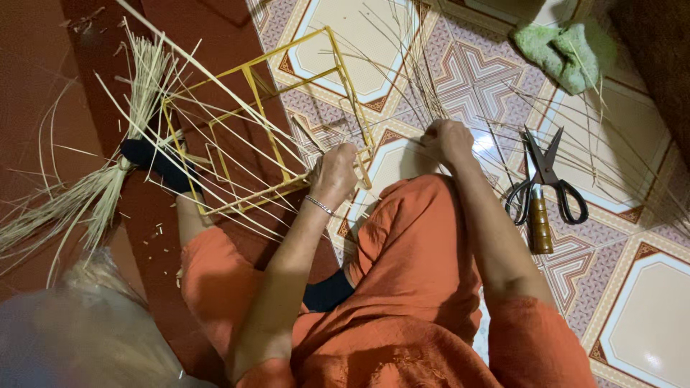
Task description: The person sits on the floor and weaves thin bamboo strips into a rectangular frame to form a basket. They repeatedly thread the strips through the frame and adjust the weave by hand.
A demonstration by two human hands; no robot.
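**Two hands on a yellow frame, strips fanned across the floor**

The left hand [333, 174] is closed over the near edge of the frame [266, 122], fingers curled down on the bar where pale strips [215, 93] cross it, seemingly to pin them in place. The right hand [447, 140] is bunched in a loose fist beside the frame's right corner, gathering thin strands [410, 65] that rise away from it; exactly what the fingertips pinch cannot be told. The frame lies flat, half on the dark red mat [43, 86] and half on the patterned tiles [640, 316], just ahead of the knees in orange cloth.

A bundle of strips [93, 187], tied with a dark band, rests left of the frame. Scissors [548, 179] and a wooden-handled tool [540, 224] lie close on the right, within reach. A green cloth [564, 50] sits farther off.
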